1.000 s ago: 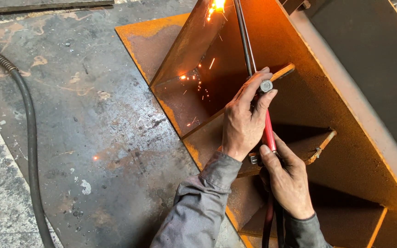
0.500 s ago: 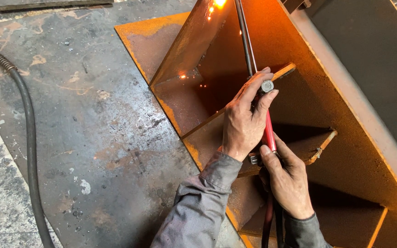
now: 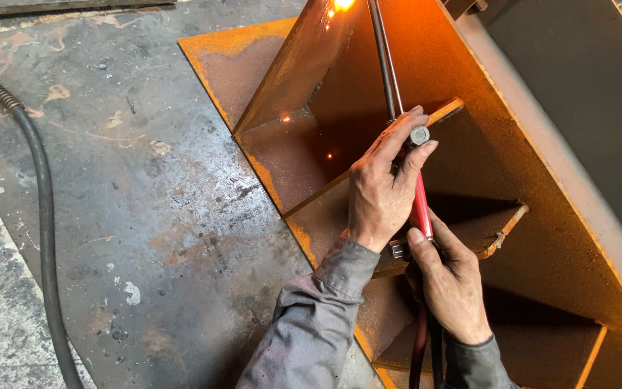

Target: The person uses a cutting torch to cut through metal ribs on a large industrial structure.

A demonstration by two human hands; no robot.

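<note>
The cutting torch (image 3: 420,205) was gripped by the closed fingers of the left hand (image 3: 383,191) and right hand (image 3: 451,288), above the rusty steel structure (image 3: 541,216). The flame (image 3: 342,4) should probably be guided slowly, with both wrists kept steady.

Red-handled torch (image 3: 420,205), rust-orange steel plates (image 3: 541,180), grey sleeves (image 3: 311,331).

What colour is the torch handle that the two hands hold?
Red, on the torch handle between the left hand and right hand; head view.
</note>
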